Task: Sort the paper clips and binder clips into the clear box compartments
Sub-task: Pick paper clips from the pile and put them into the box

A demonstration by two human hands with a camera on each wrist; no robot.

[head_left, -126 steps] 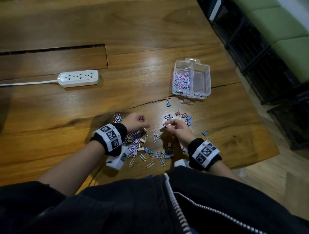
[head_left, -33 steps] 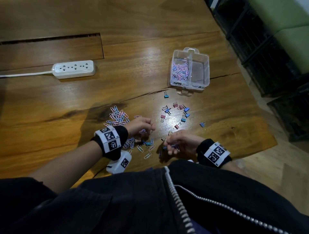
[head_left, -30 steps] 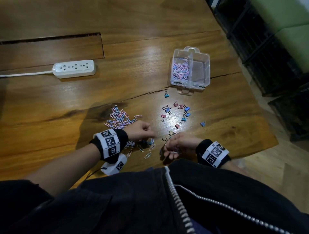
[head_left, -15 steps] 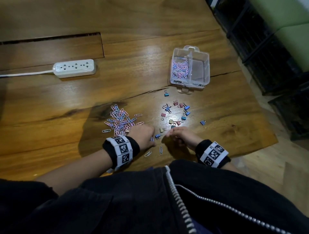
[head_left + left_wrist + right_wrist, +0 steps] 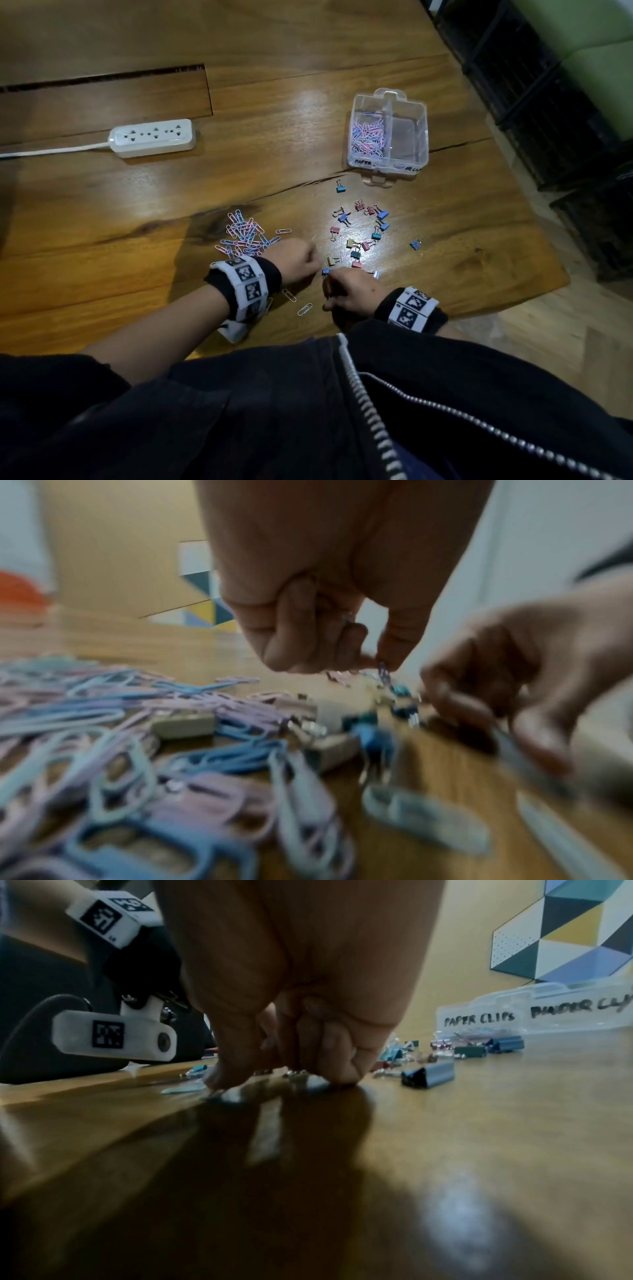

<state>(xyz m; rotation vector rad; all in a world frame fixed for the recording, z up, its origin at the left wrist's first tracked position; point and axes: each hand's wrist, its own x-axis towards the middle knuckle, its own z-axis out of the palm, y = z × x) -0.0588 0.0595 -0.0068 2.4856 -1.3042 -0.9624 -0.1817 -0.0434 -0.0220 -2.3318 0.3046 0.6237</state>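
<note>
My left hand (image 5: 310, 263) hovers low between the paper clip pile (image 5: 245, 238) and the binder clips (image 5: 363, 233). In the blurred left wrist view its thumb and fingers (image 5: 373, 661) pinch a small blue clip (image 5: 384, 670). My right hand (image 5: 337, 287) is just beside it, fingers curled, tips down on the table (image 5: 274, 1074) on a pale paper clip (image 5: 185, 1089). The clear box (image 5: 407, 102) stands further back; its left compartment holds pink and blue paper clips (image 5: 368, 137), and its right one looks empty. Its labels read PAPER CLIPS (image 5: 479, 1019) and BINDER CLIPS.
A white power strip (image 5: 152, 137) with its cord lies at the far left. Loose paper clips (image 5: 305, 309) lie near the table's front edge. A crack runs across the wood towards the box. The table edge (image 5: 548, 287) drops off at the right, with dark crates beyond.
Paper clips have been swept into a pile at the left and binder clips now lie apart on the right. Both hands moved slightly forward and closer together over the last half second.
</note>
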